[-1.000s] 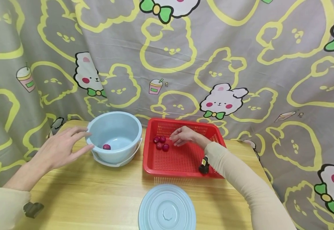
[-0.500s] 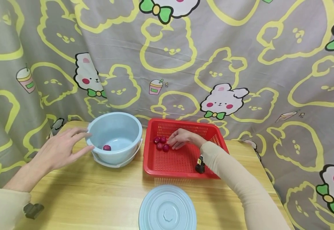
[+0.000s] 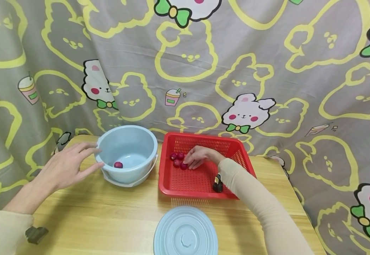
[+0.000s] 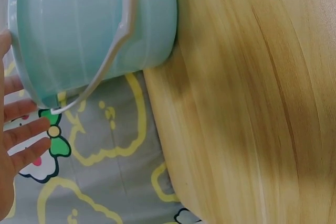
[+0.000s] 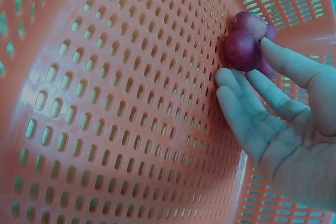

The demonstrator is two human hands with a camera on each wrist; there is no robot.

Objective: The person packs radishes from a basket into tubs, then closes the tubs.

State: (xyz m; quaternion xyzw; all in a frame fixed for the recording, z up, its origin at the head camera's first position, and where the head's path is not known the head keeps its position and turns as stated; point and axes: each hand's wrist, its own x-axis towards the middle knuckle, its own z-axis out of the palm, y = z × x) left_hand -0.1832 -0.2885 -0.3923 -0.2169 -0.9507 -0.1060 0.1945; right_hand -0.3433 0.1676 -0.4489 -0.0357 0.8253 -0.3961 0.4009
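Several dark red plums [image 3: 177,163] lie in the far left part of a red perforated basket [image 3: 191,182]. My right hand [image 3: 188,162] reaches into the basket with straight fingers, and one fingertip [image 5: 273,51] touches the nearest plum [image 5: 242,50]. One more plum [image 3: 118,165] lies at the bottom of a light blue bucket [image 3: 131,175]. My left hand [image 3: 92,157] is spread open against the bucket's left side, holding nothing. In the left wrist view its fingers [image 4: 23,137] sit beside the bucket wall [image 4: 94,24] and the lowered handle [image 4: 118,40].
A round light blue lid [image 3: 185,232] lies on the wooden table [image 3: 108,212] near the front edge. A patterned grey and yellow curtain [image 3: 204,63] hangs right behind the table. The table's left edge [image 4: 163,129] runs close to the bucket.
My right hand has slid left across the basket and now touches the plums. The left hand and the bucket have stayed in place.
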